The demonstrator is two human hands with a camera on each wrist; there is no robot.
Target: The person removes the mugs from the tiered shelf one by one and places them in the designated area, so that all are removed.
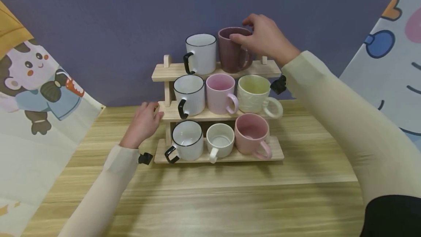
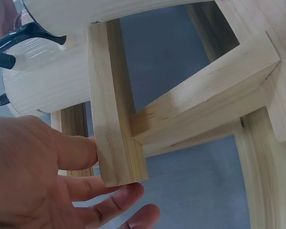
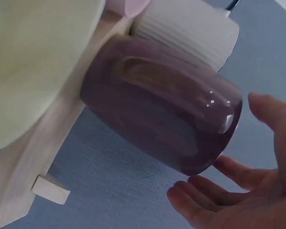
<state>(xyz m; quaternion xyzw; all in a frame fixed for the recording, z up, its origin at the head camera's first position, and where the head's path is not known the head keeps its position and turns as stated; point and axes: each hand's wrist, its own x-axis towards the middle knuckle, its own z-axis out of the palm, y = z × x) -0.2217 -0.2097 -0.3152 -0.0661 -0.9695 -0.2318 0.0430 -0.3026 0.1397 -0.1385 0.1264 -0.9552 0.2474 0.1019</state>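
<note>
On the top tier of a wooden three-tier rack [image 1: 218, 159] stands a dark mauve mug [image 1: 229, 52], its handle toward the right. My right hand [image 1: 263, 36] is at its rim, thumb and fingers spread. In the right wrist view the thumb stands apart from the mauve mug [image 3: 162, 109], and the fingertips are close beside its rim. My left hand [image 1: 143, 123] holds the left end of the middle shelf [image 2: 112, 119], thumb on one side and fingers on the other. A white mug with black rim [image 1: 201, 55] stands left of the mauve one.
The middle tier bears a white black-handled mug [image 1: 190, 96], a pink mug [image 1: 219, 94] and a pale green mug [image 1: 251, 94]. Below are another white black-handled mug [image 1: 188, 141], a small cream cup [image 1: 219, 140] and a rose mug [image 1: 250, 134]. A blue-grey wall [image 1: 125, 28] is behind.
</note>
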